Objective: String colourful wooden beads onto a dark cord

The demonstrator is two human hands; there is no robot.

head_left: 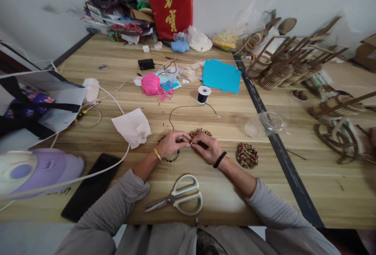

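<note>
While your two hands met at the middle of the pale wooden table (223,192), your left hand (173,142) and right hand (208,147) both pinched a string of small multicoloured beads (172,158) between thumb and fingertips. Your fingers were closed narrowly on it, the tips of both hands almost touching at a yellow bead. The beaded loop hung below your left hand and curved back under its wrist, resting on the wood. More of the beads showed just above your right knuckles, though it was hard to tell whether they belonged to the same strand. A thin black cord (188,108) ran from near your fingers up to the black thread spool with the white top (203,94). A flat round coil of mixed-colour beads (247,155) lay just beside your right wrist. White-handled scissors (182,199) rested closed near the table edge, between your forearms. A crumpled white cloth (132,127) sat to the left of your hands, and a ball of pink yarn (150,84) lay farther back.
</note>
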